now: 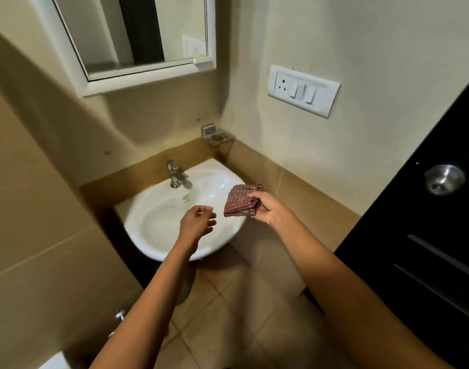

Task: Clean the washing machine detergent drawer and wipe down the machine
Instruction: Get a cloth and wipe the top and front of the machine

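At one sink (159, 222), right hand (268, 209) grips one cloth (240, 201).

Red-checked cloth (241, 200), white sink (148, 209)

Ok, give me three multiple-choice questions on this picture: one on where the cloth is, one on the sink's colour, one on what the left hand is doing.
1. Where is the checked cloth?
A. in the sink
B. in the right hand
C. in the left hand

2. What colour is the sink?
A. black
B. green
C. white

3. What is the left hand doing?
A. holding nothing
B. gripping the cloth too
C. pressing flat on the sink rim

Answers:
1 B: the right hand's fingers curl round the folded cloth beside the sink.
2 C: the sink is plain white.
3 A: the left hand hangs over the sink with its fingers loosely curled, apart from the cloth.
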Available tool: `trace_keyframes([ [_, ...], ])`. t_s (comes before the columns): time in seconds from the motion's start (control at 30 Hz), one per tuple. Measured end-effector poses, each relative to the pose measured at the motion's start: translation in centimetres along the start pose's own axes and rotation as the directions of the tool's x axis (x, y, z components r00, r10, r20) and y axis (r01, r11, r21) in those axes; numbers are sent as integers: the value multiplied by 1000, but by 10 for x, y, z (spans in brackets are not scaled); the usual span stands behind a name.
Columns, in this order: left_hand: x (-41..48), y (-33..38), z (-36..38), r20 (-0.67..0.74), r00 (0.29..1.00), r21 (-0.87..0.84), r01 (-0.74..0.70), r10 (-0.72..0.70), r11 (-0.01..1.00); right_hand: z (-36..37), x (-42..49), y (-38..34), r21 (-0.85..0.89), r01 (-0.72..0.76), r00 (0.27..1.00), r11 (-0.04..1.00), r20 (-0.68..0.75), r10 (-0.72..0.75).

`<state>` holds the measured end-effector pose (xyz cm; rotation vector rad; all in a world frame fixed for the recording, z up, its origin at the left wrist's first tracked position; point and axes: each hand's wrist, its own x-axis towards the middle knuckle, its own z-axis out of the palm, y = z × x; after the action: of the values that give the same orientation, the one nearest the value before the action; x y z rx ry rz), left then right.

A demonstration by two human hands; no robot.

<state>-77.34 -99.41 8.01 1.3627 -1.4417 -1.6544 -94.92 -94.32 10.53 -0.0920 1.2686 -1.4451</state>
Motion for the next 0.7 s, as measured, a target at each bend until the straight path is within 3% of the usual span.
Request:
trace_keyframes([
  [0.17,63,15,-3,-66,997,-94,24,-30,995,25,69,-56,141,19,999,990,-47,-13],
  [0.37,134,33,-9,-109,994,-81,22,-31,996,69,159,-124,80,-38,998,996,-46,41],
  [0.57,206,47,-7,-150,987,-44,52,-58,998,106,241,-184,-222,-80,996,972,32,89],
  [0.7,243,54,-5,-178,980,-52,80,-88,995,131,294,-211,-515,-90,989,853,54,137],
])
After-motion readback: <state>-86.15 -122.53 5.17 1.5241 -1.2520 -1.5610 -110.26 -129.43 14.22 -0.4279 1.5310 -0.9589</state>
